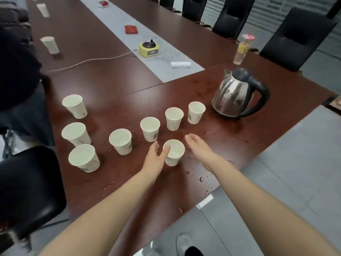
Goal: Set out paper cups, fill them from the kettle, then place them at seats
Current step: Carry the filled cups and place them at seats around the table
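Observation:
Several white paper cups stand on the dark wood table [184, 185]. The nearest cup [175, 154] sits between my hands. My left hand [155, 159] lies just left of it, fingers straight, with the thumb against the cup's rim. My right hand [199, 148] hovers to the cup's right, fingers straight, apart from it. A steel kettle [234, 95] with a black handle stands at the right, beyond a row of cups [174, 118]. Three more cups [76, 133] stand at the left. Two cups [50, 44] sit far up the table's left side.
Water drops spot the table near its front edge. A yellow gadget [148, 48] with a white cable, a white roll [180, 64] and a drink bottle [242, 49] lie farther back. Black chairs [299, 37] line the right side; another chair [27, 185] and a person [16, 71] are at left.

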A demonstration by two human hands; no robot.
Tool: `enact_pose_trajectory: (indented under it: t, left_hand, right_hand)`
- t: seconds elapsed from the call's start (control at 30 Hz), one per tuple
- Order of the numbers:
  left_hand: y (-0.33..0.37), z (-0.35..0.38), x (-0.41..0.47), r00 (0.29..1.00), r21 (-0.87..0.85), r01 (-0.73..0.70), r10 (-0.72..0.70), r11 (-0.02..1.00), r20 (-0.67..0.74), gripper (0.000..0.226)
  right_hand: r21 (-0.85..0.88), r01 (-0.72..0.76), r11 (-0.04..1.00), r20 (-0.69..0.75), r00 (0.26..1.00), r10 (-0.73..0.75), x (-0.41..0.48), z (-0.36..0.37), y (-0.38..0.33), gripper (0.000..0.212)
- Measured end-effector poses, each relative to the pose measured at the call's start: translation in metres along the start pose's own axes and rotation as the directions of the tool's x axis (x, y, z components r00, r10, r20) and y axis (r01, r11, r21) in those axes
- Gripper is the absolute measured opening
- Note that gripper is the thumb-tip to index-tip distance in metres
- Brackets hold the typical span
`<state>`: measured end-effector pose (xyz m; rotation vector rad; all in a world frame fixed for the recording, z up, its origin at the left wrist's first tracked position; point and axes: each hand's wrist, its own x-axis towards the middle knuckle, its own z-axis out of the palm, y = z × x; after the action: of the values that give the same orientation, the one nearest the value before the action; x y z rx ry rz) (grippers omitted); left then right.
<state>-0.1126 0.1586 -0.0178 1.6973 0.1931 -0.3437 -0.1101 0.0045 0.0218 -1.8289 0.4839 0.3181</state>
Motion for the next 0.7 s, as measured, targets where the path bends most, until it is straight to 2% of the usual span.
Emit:
enact_pose_trajectory:
  t: [0.07,0.2,0.33,0.4,0.53,0.7]
  left_hand:
    - [-0.008,0.011,0.01,1.0,-0.022,0.005,-0.005,1.0,-0.012,0.074]
    - [-0.017,0.027,0.023,1.0,0.066,-0.003,0.004,0.998,-0.016,0.078]
    - [-0.029,0.035,0.029,0.999,-0.011,0.005,-0.006,1.0,-0.039,0.089]
    - [-0.032,0.036,0.028,0.999,-0.064,-0.031,0.028,0.997,-0.045,0.082]
    - [-0.034,0.037,0.025,0.994,-0.064,-0.106,0.107,0.992,0.003,0.057]
    - [-0.031,0.038,0.024,0.991,-0.075,-0.133,0.132,0.988,-0.016,0.06]
  right_hand:
    - [-0.039,0.005,0.999,0.064,0.998,-0.003,0.02,-0.001,0.006,0.056]
    - [-0.075,0.015,0.997,0.192,0.981,0.0,0.049,0.005,0.019,0.052]
    - [-0.078,0.014,0.997,0.272,0.962,0.008,0.059,0.011,0.029,0.042]
    - [-0.082,0.024,0.996,0.301,0.954,0.002,0.063,0.015,0.031,0.042]
    - [-0.094,0.031,0.995,0.323,0.946,0.001,0.066,0.019,0.029,0.043]
    - [-0.075,-0.014,0.997,0.318,0.947,0.037,0.072,0.021,0.026,0.044]
